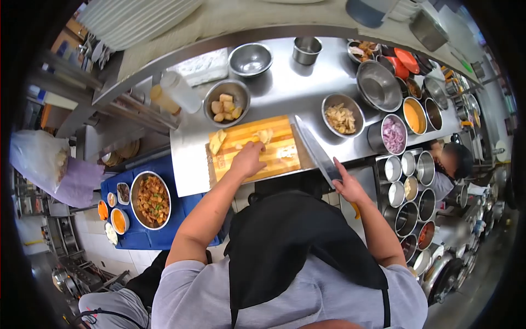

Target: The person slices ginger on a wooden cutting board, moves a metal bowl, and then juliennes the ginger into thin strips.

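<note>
My left hand (249, 160) is over the wooden cutting board (284, 137), its bent fingers closed on a pale yellow food piece (251, 140). Sliced pale pieces (264, 135) lie just beyond the fingertips, and another yellow piece (217, 141) rests at the board's left side. In my right hand (349, 185) is a large kitchen knife (316, 147), its broad blade pointing away from me beside the board's right edge. Part of its yellow handle shows below the hand. Behind the board stands a steel bowl (245, 97) with yellowish chunks; to the right, another steel bowl (358, 112) holds sliced pieces.
Containers of chopped purple onion (393, 135) and orange sauce (415, 115) stand at the right. On a blue surface (189, 207) at left is a large bowl of mixed food (152, 198). A person (442, 181) is at far right; another person's clothing (112, 304) shows lower left.
</note>
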Demonstrator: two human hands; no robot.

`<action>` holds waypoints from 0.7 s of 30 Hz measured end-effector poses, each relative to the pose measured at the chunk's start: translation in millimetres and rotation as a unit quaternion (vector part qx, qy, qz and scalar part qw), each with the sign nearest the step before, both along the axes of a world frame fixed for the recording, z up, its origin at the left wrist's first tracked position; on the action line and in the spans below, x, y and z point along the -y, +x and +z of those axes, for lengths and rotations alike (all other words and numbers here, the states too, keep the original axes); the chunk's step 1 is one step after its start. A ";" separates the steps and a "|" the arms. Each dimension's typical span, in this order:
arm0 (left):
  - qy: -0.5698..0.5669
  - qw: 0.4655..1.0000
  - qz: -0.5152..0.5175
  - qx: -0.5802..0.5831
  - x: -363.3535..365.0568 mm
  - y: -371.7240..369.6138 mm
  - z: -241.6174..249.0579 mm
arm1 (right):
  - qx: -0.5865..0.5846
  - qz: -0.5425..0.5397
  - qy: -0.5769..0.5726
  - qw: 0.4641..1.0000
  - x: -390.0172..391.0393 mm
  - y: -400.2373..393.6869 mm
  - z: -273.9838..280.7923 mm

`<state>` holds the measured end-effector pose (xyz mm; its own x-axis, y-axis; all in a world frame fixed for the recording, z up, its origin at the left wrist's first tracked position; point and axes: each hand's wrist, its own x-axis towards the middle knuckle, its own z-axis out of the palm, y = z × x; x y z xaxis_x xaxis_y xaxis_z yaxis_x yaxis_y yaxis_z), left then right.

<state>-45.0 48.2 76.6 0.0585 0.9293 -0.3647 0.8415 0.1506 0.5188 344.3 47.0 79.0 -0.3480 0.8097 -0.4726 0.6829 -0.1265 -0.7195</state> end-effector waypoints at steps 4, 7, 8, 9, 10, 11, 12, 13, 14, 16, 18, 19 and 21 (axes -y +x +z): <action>0.157 0.983 0.043 0.081 -116.8 24.6 36.1 | -0.014 0.021 -0.023 0.999 -22.6 18.2 -18.2; 0.191 0.973 0.094 0.093 -238.7 58.1 48.1 | -0.015 0.043 -0.032 0.998 -37.4 26.3 -8.8; 0.188 0.974 0.104 0.069 -275.2 67.3 42.6 | -0.021 0.046 -0.037 0.998 -41.6 30.7 -12.9; 0.197 0.972 0.117 0.060 -310.6 75.4 24.6 | -0.022 0.055 -0.038 0.998 -46.3 34.4 -12.7; 0.194 0.973 0.119 0.043 -337.3 85.3 14.4 | -0.023 0.063 -0.039 0.997 -50.6 37.3 -12.4; 0.184 0.975 0.125 0.006 -362.9 91.9 -7.5 | -0.017 0.069 -0.045 0.996 -54.9 40.3 -11.2; 0.173 0.976 0.132 -0.030 -374.4 101.7 -12.3 | -0.023 0.071 -0.054 0.996 -58.3 43.2 -11.3; 0.154 0.975 0.160 -0.030 -378.9 111.9 -20.8 | -0.029 0.071 -0.065 0.995 -60.9 46.0 -10.4; 0.151 0.974 0.165 -0.030 -379.3 120.8 -30.6 | -0.034 0.071 -0.077 0.994 -62.8 50.3 -9.9; 0.150 0.959 0.241 0.024 -365.1 134.1 -36.7 | -0.040 0.074 -0.094 0.992 -64.6 61.4 -13.0; 0.201 0.944 0.259 0.020 -344.6 132.2 -46.6 | -0.050 0.081 -0.111 0.989 -66.1 67.3 -15.4; 0.213 0.941 0.263 0.026 -329.2 128.3 -47.5 | -0.046 0.082 -0.119 0.988 -67.9 72.2 -16.5; 0.226 0.933 0.279 0.024 -293.0 117.5 -44.3 | -0.045 0.098 -0.127 0.986 -72.1 80.0 -24.0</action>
<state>72.5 341.2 32.4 -0.4745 0.8780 0.0629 0.6713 0.3148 0.6710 424.3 119.1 55.0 -0.5362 0.5814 -0.6119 0.6474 -0.1819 -0.7401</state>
